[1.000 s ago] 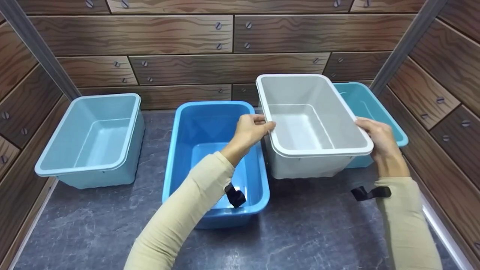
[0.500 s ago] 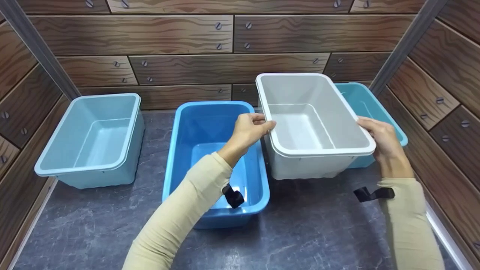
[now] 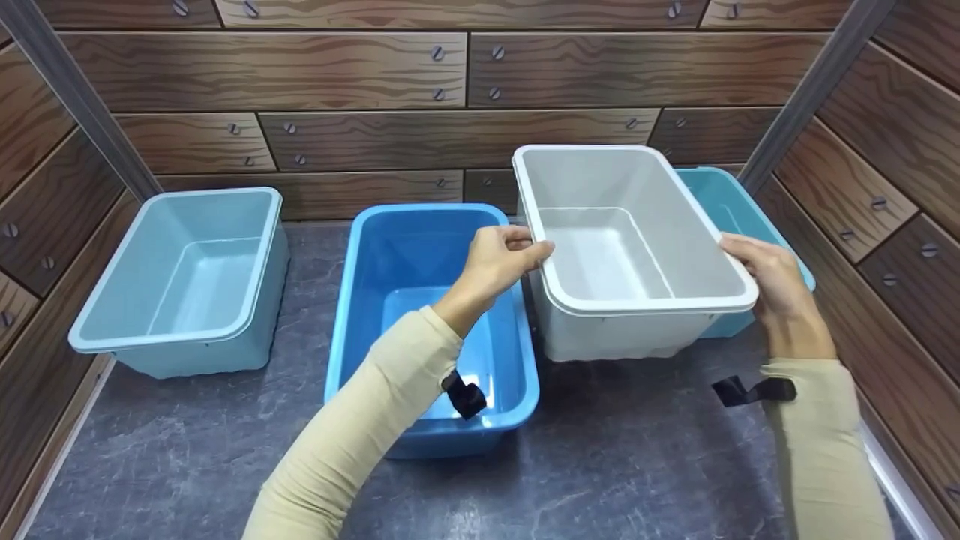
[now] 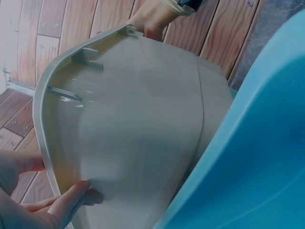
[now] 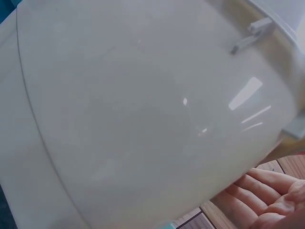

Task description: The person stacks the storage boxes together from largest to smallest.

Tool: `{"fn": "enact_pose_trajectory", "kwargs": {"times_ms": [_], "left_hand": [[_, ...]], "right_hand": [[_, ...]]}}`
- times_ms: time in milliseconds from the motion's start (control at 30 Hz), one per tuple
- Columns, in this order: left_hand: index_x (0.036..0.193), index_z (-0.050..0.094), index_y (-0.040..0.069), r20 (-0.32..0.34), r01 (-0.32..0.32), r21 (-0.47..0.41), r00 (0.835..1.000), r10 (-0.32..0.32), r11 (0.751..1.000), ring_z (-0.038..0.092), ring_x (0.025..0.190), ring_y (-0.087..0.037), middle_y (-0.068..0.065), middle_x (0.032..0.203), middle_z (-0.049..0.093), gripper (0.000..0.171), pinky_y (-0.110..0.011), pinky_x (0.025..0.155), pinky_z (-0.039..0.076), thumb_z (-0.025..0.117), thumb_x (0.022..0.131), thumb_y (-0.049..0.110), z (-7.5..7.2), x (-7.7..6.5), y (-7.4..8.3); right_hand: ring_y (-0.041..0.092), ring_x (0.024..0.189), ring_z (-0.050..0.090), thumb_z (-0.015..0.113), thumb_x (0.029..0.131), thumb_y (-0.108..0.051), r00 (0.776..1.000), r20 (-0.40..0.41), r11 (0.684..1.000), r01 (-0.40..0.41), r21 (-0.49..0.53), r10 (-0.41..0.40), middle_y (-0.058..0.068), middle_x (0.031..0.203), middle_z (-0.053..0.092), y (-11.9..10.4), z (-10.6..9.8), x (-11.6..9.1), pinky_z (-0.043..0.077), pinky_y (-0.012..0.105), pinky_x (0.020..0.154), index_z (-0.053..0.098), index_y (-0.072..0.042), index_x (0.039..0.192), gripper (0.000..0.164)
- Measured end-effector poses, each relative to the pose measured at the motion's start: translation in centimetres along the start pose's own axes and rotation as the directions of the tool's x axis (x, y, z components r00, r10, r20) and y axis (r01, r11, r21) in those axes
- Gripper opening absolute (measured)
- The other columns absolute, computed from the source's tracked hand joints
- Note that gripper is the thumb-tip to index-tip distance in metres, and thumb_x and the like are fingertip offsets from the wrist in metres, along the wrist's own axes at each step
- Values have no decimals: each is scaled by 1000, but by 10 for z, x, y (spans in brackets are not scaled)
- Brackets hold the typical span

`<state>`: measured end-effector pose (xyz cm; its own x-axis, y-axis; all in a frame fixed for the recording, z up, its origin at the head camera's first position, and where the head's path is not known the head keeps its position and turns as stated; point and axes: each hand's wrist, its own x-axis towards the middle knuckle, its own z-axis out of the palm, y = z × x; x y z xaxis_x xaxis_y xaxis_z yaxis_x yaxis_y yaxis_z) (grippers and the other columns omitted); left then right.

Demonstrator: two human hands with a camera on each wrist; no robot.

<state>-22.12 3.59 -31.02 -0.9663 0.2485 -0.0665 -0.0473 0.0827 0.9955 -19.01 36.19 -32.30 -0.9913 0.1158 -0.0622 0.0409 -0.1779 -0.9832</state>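
A light grey plastic bin (image 3: 622, 330) stands right of centre in the head view, its right side overlapping a teal bin (image 3: 724, 195) behind it. My left hand (image 3: 491, 262) pinches the left rim, thumb over the top and fingers against the outer wall. At the right rim, my right hand (image 3: 776, 281) holds on; in the right wrist view its fingers (image 5: 257, 193) lie along the bin's underside edge. The left wrist view shows the grey outer wall with ribs under the rim. Nothing lies inside the grey bin.
Just left of the grey bin is a blue bin (image 3: 450, 442), passing under my left forearm. A pale blue bin (image 3: 187, 356) sits farther left. Wood-patterned walls (image 3: 360, 71) enclose the back and sides of the dark marbled surface (image 3: 592, 457).
The grey bin's right rim has shifted slightly rightward with my right hand, covering a little more of the teal bin. My left hand keeps its hold at nearly the same spot.
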Motion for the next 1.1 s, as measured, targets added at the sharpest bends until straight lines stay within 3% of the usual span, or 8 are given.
{"fn": "enact_pose_trajectory", "kwargs": {"times_ms": [533,1100], "left_hand": [[119,64,-7,14,-85,-2,996,85,996,73,96,-24,-23,111,71,35,-24,81,60,66,88,9,0,-7,4],[120,63,-7,28,-119,27,993,119,992,72,100,-25,-21,114,71,37,-25,83,60,67,89,12,-6,-12,10]], "right_hand": [[6,67,69,60,92,-9,999,-1,998,42,48,-42,-5,80,77,-5,1,-5,55,19,56,79,-17,87,21],[7,67,70,58,93,-6,998,18,996,61,71,-63,-3,81,77,-10,5,-7,56,20,55,79,-15,88,23]]}}
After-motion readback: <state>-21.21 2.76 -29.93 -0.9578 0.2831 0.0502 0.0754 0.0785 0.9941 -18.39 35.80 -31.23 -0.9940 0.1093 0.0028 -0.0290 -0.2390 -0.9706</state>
